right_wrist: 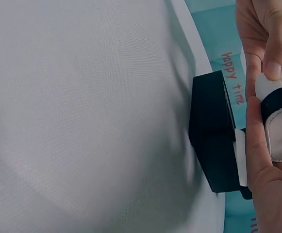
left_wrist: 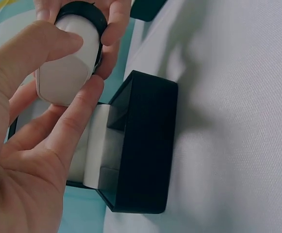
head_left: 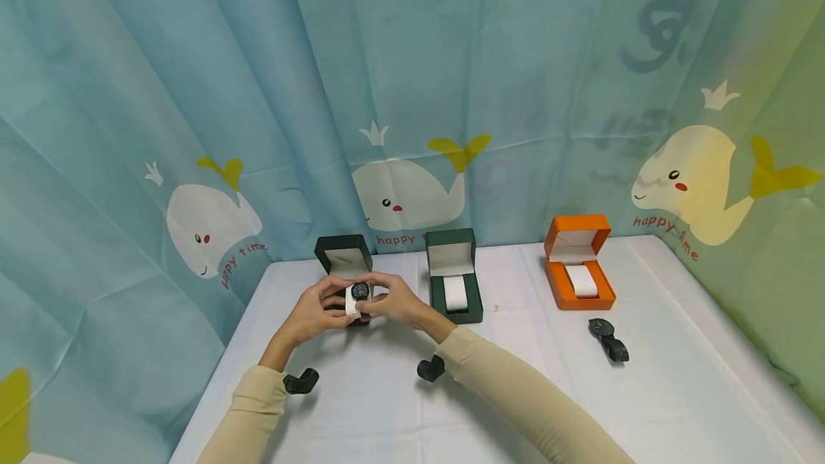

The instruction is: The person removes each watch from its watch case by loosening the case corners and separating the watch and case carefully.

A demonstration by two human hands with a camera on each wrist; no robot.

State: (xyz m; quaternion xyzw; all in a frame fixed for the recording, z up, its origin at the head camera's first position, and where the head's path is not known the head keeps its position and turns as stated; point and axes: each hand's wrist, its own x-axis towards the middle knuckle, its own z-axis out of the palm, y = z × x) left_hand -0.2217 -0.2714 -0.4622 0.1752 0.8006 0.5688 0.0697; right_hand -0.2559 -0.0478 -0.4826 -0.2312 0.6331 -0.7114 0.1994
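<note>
A black wristwatch [head_left: 360, 291] sits with its strap wrapped round a white watch cushion [left_wrist: 65, 68], held in the air between both hands. My left hand [head_left: 314, 311] grips the cushion, its thumb pressing on the white face in the left wrist view. From the other side my right hand [head_left: 394, 301] holds the watch and cushion, fingers curled about the strap. Right behind and below them stands an open black watch box [left_wrist: 148, 141], its lid [head_left: 344, 243] raised. The strap's fastening is hidden from me.
An open dark green watch box [head_left: 473, 299] with a white cushion [head_left: 455, 293] stands to the right. Farther right is an open orange box [head_left: 582, 301] with another cushion [head_left: 581, 281]. Before it lies a second black watch [head_left: 607, 339]. A patterned curtain [head_left: 412, 92] hangs behind the white table [head_left: 361, 421].
</note>
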